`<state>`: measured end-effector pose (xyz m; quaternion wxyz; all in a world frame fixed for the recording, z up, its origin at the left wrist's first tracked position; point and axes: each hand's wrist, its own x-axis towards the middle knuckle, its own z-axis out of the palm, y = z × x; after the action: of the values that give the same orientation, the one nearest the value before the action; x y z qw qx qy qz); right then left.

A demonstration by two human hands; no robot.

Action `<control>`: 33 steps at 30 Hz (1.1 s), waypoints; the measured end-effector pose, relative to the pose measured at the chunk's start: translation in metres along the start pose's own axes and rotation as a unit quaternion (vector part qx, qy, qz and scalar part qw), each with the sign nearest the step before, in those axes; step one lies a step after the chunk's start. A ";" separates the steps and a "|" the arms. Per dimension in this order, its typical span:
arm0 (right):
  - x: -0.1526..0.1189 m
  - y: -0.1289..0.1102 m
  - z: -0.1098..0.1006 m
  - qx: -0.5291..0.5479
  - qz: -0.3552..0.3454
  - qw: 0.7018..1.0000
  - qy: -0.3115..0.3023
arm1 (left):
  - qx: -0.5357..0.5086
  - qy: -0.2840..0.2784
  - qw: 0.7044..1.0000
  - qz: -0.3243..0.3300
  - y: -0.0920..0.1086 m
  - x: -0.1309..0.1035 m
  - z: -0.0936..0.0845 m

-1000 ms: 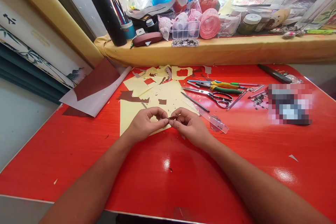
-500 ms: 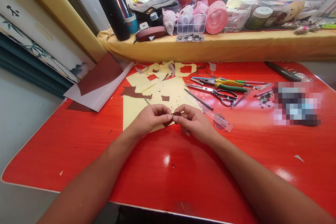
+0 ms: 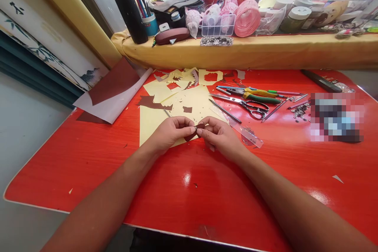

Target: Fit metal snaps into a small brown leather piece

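Note:
A small dark brown piece [image 3: 189, 137] is pinched between my two hands, over the near edge of a yellow sheet [image 3: 150, 128]. My left hand [image 3: 171, 132] grips its left side between thumb and fingers. On the right side, my right hand [image 3: 220, 134] pinches the same piece, thumb close to the other thumb. A tiny shiny bit shows between the thumb tips, too small to make out. Beyond the hands, a small brown square [image 3: 187, 109] and a jagged brown scrap [image 3: 153, 103] lie on the yellow sheet.
Right of the hands are scissors [image 3: 252, 107], pliers [image 3: 256, 95], a dark pencil [image 3: 225, 111], a clear ruler [image 3: 251, 137] and metal rings [image 3: 300, 112]. A large brown sheet [image 3: 113, 82] lies at the left. The cloth-covered ledge [image 3: 177, 57] behind holds jars and bags.
The whole view has shifted slightly, with objects a little further right. Both hands keep their pinch on the brown piece, which has barely turned.

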<state>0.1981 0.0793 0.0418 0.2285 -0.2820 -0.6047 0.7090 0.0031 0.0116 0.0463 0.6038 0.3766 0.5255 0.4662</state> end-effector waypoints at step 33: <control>-0.002 -0.005 0.001 -0.002 0.017 1.000 0.012 | 0.009 -0.037 0.999 -0.015 0.008 -0.003 -0.003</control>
<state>0.1990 0.0776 0.0471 0.2229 -0.3012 -0.5985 0.7081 -0.0014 0.0104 0.0538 0.6266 0.3912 0.5120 0.4384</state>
